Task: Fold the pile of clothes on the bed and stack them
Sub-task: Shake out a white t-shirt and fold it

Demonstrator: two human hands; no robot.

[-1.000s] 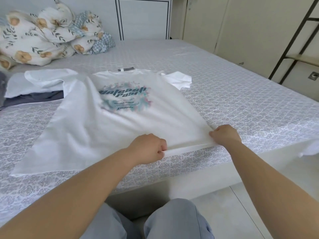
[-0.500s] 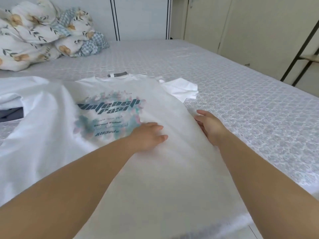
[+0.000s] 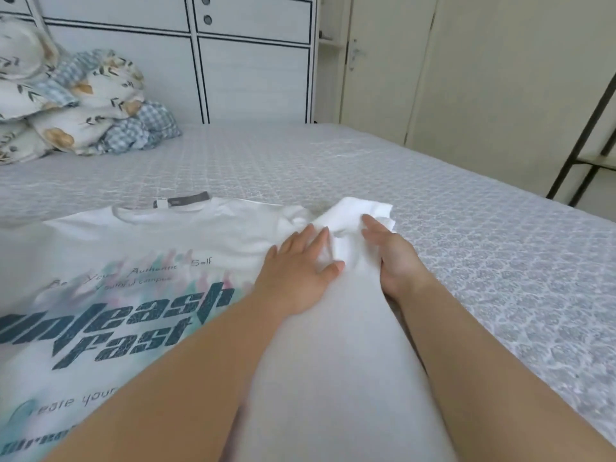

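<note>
A white T-shirt (image 3: pixel 140 248) with a teal "Unleash Fast" print lies face up on the bed (image 3: pixel 483 268), its collar toward the headboard. My left hand (image 3: pixel 296 271) lies flat on the shirt beside its right shoulder, fingers straight. My right hand (image 3: pixel 393 258) stands on its edge at the shirt's right side, its straight fingers against the bunched short sleeve (image 3: pixel 360 210). The sleeve sits crumpled between my two hands. My forearms cover part of the shirt's lower half.
A heap of floral and checked bedding (image 3: pixel 83 105) sits at the far left by the white panelled headboard (image 3: pixel 253 68). Cream cupboard doors (image 3: pixel 500 78) and a dark metal rack (image 3: pixel 593 135) stand to the right. Patterned grey bedsheet stretches right of the shirt.
Both hands left the hem and slid up the shirt's right side to the sleeve. The view has moved in closer over the shirt.
</note>
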